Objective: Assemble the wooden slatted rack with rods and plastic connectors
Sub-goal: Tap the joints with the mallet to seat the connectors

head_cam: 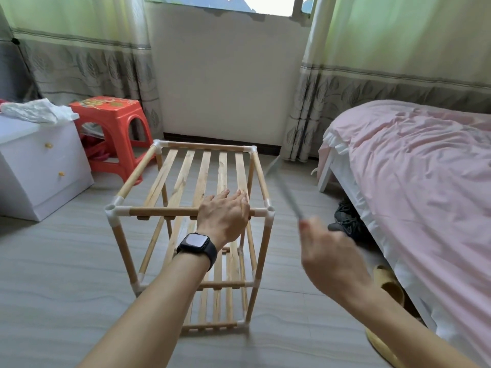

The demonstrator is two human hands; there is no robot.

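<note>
Your left hand [224, 213] lay flat, fingers straight, on the rack's [183, 176] front rod [159, 211]; your right hand [329, 258] pinched a blurred thin rod [287, 189] slanting toward its far-right connector [252, 149].

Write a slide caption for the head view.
Left hand rests on the wooden rack; right hand grips a blurred rod.

No readable text (watch face [196, 240] blank)

Bright, soft daylight from the overexposed window [265, 4] ahead; wide-angle bending at edges; right hand [332, 258] and its thin grey rod [287, 192] motion-blurred.
</note>
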